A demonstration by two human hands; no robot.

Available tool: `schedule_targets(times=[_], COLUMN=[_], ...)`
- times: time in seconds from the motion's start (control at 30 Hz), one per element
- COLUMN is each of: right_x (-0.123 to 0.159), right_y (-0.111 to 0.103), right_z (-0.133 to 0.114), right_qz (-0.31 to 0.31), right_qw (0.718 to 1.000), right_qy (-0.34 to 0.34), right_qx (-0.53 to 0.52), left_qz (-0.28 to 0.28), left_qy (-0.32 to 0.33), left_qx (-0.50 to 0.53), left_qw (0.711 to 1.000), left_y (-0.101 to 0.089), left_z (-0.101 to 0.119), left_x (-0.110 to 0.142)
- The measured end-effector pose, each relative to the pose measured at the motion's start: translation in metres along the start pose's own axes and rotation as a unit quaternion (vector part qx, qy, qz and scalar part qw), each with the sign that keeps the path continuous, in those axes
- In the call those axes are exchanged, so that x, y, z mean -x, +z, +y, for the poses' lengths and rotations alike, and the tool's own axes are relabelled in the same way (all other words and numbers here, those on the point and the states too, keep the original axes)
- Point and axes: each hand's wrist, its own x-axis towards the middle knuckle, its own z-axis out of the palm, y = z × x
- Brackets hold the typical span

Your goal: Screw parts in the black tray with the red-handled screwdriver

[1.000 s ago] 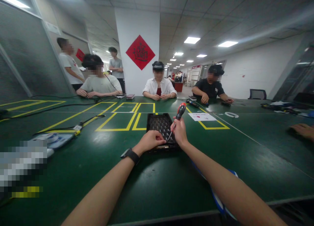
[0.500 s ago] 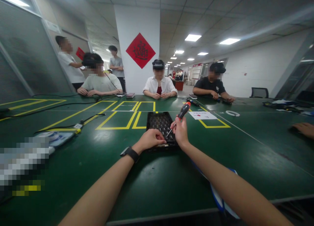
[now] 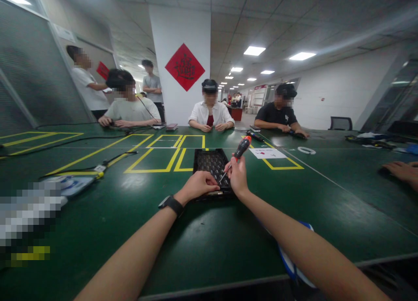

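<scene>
A black, shallow tray-like case (image 3: pixel 214 158) with rows of small metallic pieces inside lies on the green table in front of me. My right hand (image 3: pixel 238 178) grips a screwdriver (image 3: pixel 242 148) with a black and red handle, its shaft slanting down left into the case. Close to the shaft's tip, my left hand (image 3: pixel 200 185) rests over the near left edge of the case, thumb and fingers closed together. Whatever those fingers pinch, if anything, is too small to make out. On my left wrist sits a dark watch (image 3: pixel 171 204).
A printed sheet (image 3: pixel 267 153) and a white ring (image 3: pixel 306 150) lie beyond my right hand. Yellow tape (image 3: pixel 146 171) marks the table. A bagged item with a cable (image 3: pixel 70 183) is at left. Several people sit opposite; another person's hand (image 3: pixel 403 170) is at far right.
The view has turned slightly right, so the scene sits a little farther left. Both hands and the screwdriver keep nearly the same pose over the case.
</scene>
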Motion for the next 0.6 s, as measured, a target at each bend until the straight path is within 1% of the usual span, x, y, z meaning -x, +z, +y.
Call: schedule_targets(times=[0.1,0.4,0.53,0.6], right_x=[0.0002,-0.0002,-0.0001,0.0003], right_y=[0.0002,-0.0017,-0.0012,-0.0007], right_z=[-0.0002,-0.0009,-0.002,-0.0036], right_qz=[-0.002,-0.003,-0.001,-0.001], right_qw=[1.0,1.0,1.0,1.0], right_qy=[0.004,0.001,0.001,-0.001], right_qx=[-0.006,0.002,0.0,-0.002], left_qz=[0.005,-0.011,-0.007,0.006], left_qy=[0.002,-0.002,-0.009,-0.011], left_qx=[-0.001,-0.005,-0.001,0.003], left_qw=[1.0,1.0,1.0,1.0], left_y=[0.0003,-0.0001,-0.0013,-0.0025], left_z=[-0.0011,-0.0016,0.0001,0.0023], left_x=[-0.0004,-0.0008,0.0,0.0003])
